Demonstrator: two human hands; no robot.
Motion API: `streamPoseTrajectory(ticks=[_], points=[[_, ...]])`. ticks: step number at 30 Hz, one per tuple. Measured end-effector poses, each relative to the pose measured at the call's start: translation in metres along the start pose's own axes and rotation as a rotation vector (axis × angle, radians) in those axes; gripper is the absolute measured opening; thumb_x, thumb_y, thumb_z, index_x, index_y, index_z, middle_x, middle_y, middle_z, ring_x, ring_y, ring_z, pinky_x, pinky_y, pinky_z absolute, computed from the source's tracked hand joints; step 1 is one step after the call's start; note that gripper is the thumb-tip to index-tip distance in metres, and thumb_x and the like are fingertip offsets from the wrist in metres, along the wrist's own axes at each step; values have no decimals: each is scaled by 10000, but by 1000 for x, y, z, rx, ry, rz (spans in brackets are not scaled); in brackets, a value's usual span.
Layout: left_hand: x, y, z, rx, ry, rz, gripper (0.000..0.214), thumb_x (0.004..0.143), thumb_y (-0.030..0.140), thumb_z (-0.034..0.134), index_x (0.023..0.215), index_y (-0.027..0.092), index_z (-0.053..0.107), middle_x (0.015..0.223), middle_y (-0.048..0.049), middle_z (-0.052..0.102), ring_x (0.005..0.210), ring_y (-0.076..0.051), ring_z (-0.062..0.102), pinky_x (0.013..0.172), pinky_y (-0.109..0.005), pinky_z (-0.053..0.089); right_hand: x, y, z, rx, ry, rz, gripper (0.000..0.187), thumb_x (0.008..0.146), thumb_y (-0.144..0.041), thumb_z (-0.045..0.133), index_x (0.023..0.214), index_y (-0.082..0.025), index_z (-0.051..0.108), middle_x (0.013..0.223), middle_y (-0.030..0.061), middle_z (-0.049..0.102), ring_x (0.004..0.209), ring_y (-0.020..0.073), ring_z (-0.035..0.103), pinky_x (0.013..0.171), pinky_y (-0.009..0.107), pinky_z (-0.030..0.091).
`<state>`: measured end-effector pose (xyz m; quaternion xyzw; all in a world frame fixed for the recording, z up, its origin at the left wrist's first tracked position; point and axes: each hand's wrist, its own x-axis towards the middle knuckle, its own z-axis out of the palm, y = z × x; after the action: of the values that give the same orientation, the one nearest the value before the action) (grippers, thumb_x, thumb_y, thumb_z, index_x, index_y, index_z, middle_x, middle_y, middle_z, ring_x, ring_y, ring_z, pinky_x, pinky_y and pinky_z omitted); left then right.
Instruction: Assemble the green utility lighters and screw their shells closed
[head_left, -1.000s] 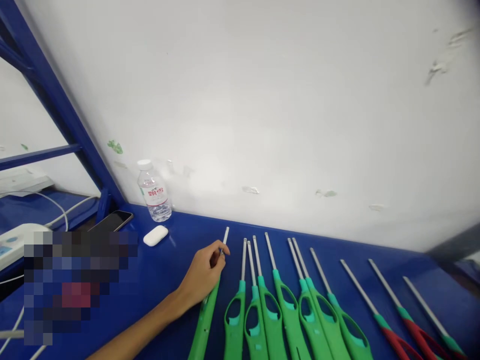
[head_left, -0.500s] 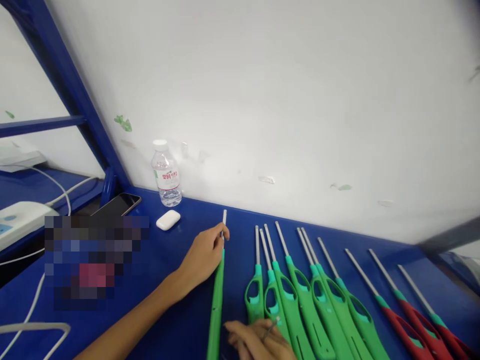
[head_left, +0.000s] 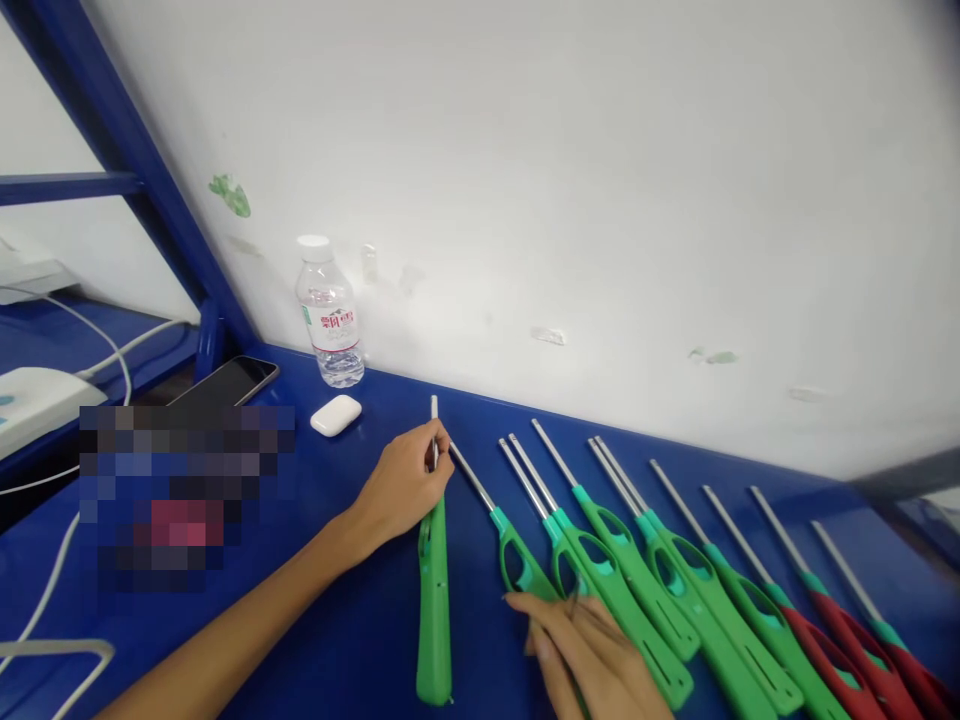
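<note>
My left hand pinches the metal tube of a green gas lighter, which lies nearly straight up and down on the blue table. A short end of the tube shows past my fingertips. My right hand is closed, with a thin metal rod partly showing between its fingers; the rest of the rod is hidden. Under and beside this hand lies another green lighter, tilted, its tube pointing toward my left fingers and its lower handle covered. Several more green lighters lie fanned out to the right.
Red lighters lie at the far right of the row. A water bottle stands by the white wall, with a white rounded case before it. A phone, a power strip, cables and a blurred patch are at left.
The lighter in my left hand has turned more upright and shows its whole handle. The leftmost lighter of the row has tilted, tip to the left. My right hand has moved right. The view has shifted.
</note>
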<state>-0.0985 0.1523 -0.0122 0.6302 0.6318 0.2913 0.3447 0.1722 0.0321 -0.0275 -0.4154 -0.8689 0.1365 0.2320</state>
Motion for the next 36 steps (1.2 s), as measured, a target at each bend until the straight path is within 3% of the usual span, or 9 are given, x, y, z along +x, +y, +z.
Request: streamPoseTrajectory(ticks=[4, 8, 13, 18, 21, 24, 28, 32, 36], points=[[3, -3, 2, -130, 3, -28, 380, 1064, 411, 734, 1368, 190, 674, 1357, -100, 711, 1131, -260, 739, 956, -480, 647, 20, -9, -9, -178, -118, -82, 394, 1103, -102, 441, 1424, -204, 646, 1031, 68, 793, 868, 256, 802, 844, 394, 628], [4, -3, 5, -293, 33, -64, 387, 1065, 404, 731, 1381, 192, 663, 1353, -101, 713, 1111, -255, 746, 940, -469, 652, 31, -17, -6, -241, -108, -72, 303, 1097, -158, 498, 1309, -231, 701, 977, 60, 732, 801, 268, 771, 825, 428, 607], [-1, 2, 5, -441, 133, -76, 385, 1067, 416, 727, 1374, 192, 667, 1339, -98, 716, 1096, -251, 747, 925, -460, 656, 36, -22, -8, 109, -160, 130, 252, 1167, -346, 486, 1179, -302, 734, 921, 6, 723, 768, 199, 759, 722, 311, 531], [-13, 7, 11, -482, 219, 3, 372, 1080, 438, 709, 1350, 186, 669, 1255, -82, 732, 994, -217, 753, 837, -404, 665, 47, -29, -11, 203, -252, 333, 270, 1021, -527, 695, 1089, -267, 706, 912, 19, 749, 807, 254, 740, 706, 329, 463], [-20, 9, 11, -393, 263, 128, 347, 1102, 461, 672, 1302, 177, 670, 1121, -50, 734, 829, -162, 726, 702, -317, 640, 55, -27, -21, 483, -235, 573, 357, 1043, -608, 613, 1016, -255, 655, 796, 6, 729, 707, 222, 675, 664, 314, 448], [-23, 10, 7, -175, 274, 316, 302, 1122, 431, 627, 1283, 181, 682, 929, 2, 698, 671, -128, 643, 621, -285, 577, 59, -17, -37, 805, -185, 763, 534, 1014, -754, 600, 1117, -237, 682, 660, -43, 620, 576, 170, 553, 593, 295, 409], [-27, 12, 8, 176, 353, 589, 257, 1015, 234, 657, 1235, 206, 787, 1068, -125, 700, 1018, -309, 660, 871, -498, 578, 56, 1, -52, 914, -37, 997, 784, 856, -791, 804, 1348, -194, 677, 673, -57, 603, 677, 189, 590, 697, 314, 447], [-29, 14, 18, 396, 238, 792, 317, 996, 156, 617, 1256, 210, 791, 1224, -169, 716, 1195, -366, 641, 1070, -614, 519, 55, 17, -53, 1002, -72, 1009, 759, 809, -791, 850, 1246, -181, 732, 692, -50, 592, 604, 146, 497, 612, 298, 380], [-28, 7, 27, 517, 68, 745, 116, 1034, 190, 646, 1065, 161, 753, 937, -64, 720, 936, -258, 707, 894, -485, 617, 60, 25, -57, 958, -252, 860, 587, 872, -778, 799, 962, -200, 749, 582, -79, 464, 542, 120, 388, 551, 284, 309]])
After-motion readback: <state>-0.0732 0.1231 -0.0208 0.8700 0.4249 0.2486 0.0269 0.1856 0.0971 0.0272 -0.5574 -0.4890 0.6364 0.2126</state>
